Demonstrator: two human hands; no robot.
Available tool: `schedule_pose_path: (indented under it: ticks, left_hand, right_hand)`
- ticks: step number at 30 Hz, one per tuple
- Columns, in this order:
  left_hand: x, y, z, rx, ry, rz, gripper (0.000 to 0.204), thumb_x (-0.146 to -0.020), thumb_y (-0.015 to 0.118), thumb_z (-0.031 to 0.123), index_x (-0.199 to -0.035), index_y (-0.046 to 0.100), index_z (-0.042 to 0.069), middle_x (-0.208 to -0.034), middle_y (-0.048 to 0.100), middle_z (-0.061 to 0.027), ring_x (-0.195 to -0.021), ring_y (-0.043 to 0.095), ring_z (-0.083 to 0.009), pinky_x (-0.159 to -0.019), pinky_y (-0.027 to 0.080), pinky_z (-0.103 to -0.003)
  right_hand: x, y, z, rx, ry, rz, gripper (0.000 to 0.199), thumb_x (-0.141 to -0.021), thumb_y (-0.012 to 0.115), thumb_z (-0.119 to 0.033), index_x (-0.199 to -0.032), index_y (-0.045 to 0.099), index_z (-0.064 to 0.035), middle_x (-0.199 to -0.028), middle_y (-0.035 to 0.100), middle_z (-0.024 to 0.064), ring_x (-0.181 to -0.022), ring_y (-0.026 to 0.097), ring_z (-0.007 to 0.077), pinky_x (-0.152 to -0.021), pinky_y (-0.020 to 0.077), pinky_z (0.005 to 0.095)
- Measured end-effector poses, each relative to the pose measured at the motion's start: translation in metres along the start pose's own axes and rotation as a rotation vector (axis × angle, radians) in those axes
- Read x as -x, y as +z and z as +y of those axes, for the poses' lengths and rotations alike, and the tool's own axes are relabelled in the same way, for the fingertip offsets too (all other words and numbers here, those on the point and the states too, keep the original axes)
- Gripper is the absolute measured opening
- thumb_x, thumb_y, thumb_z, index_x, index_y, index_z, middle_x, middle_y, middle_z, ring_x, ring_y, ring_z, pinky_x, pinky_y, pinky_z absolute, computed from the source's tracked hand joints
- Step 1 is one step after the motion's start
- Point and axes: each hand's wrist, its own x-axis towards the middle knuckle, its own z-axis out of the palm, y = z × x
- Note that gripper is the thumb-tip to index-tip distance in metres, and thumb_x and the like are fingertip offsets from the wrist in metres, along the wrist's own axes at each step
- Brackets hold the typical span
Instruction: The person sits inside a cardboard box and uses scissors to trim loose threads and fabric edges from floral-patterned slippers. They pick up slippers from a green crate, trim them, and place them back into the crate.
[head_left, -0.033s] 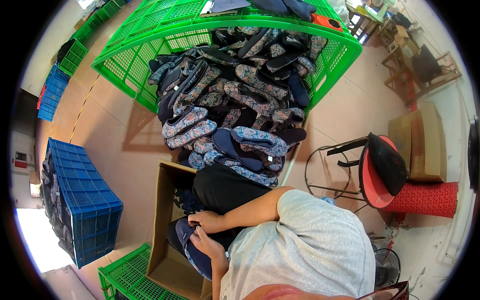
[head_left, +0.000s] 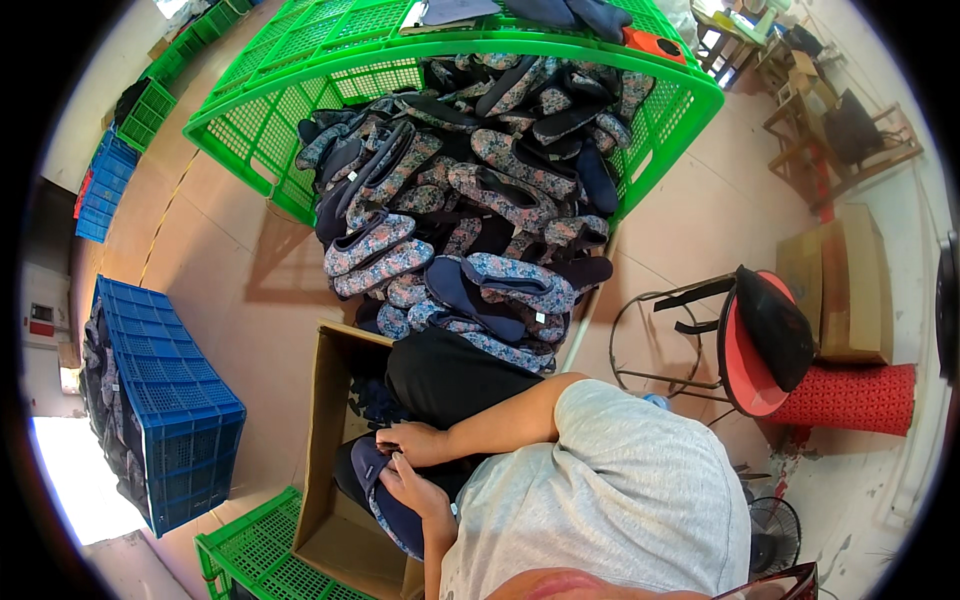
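Navy slipper (head_left: 385, 500) lies lengthwise toward the lower right; left hand (head_left: 412, 490) fingers clamp its edge, right hand (head_left: 415, 440) fingers pinch its upper rim.

open brown carton (head_left: 325, 440) | lower left; closed brown carton (head_left: 850, 280) | right

A person in a grey T-shirt holds a dark blue fabric slipper (head_left: 385, 500) with both hands, left hand (head_left: 412, 488) below right hand (head_left: 412, 440), over an open brown cardboard box (head_left: 325, 470). Beyond the box, floral slippers (head_left: 470, 210) spill from a green plastic crate (head_left: 450, 70).
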Motion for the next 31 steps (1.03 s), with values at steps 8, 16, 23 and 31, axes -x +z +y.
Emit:
schedule_pose_path:
  ticks: [8,16,23,31]
  left_hand:
    - [-0.001,-0.001,-0.001,-0.02,-0.009,-0.005,0.028,-0.1,0.048,0.012,-0.121,0.049,-0.007,-0.118,0.058,-0.0133,-0.107,0.056,-0.0188,-0.095,0.043,-0.031]
    - [-0.006,-0.004,-0.014,0.04,0.017,0.017,0.03,-0.099,0.049,0.012,-0.121,0.051,-0.008,-0.117,0.059,-0.0122,-0.106,0.056,-0.0193,-0.095,0.042,-0.031]
    - [0.0,0.001,-0.005,0.153,0.021,0.031,0.037,-0.1,0.047,0.012,-0.129,0.045,-0.011,-0.127,0.055,-0.0158,-0.116,0.054,-0.0212,-0.101,0.04,-0.032]
    - [0.0,-0.01,-0.003,0.172,-0.058,-0.008,0.029,-0.101,0.052,0.018,-0.117,0.049,-0.006,-0.118,0.057,-0.0136,-0.111,0.056,-0.0182,-0.097,0.044,-0.031]
  right_hand:
    - [0.0,-0.001,-0.002,0.006,0.019,-0.002,0.028,-0.08,0.07,-0.015,-0.102,0.057,-0.0042,-0.099,0.066,0.0164,-0.092,0.063,0.0344,-0.078,0.0503,0.0404]
    - [0.0,0.001,-0.004,-0.058,-0.081,0.076,0.025,-0.08,0.068,-0.012,-0.101,0.057,-0.0052,-0.096,0.067,0.0161,-0.089,0.065,0.035,-0.075,0.0506,0.0404]
    - [-0.004,-0.006,-0.007,-0.098,-0.106,-0.044,0.022,-0.079,0.066,-0.012,-0.097,0.057,-0.0043,-0.091,0.066,0.015,-0.081,0.063,0.0312,-0.07,0.0488,0.0382]
    - [-0.005,-0.011,-0.009,-0.147,-0.161,-0.128,0.023,-0.077,0.069,-0.012,-0.094,0.056,-0.0052,-0.087,0.064,0.0129,-0.078,0.062,0.0266,-0.067,0.0491,0.0369]
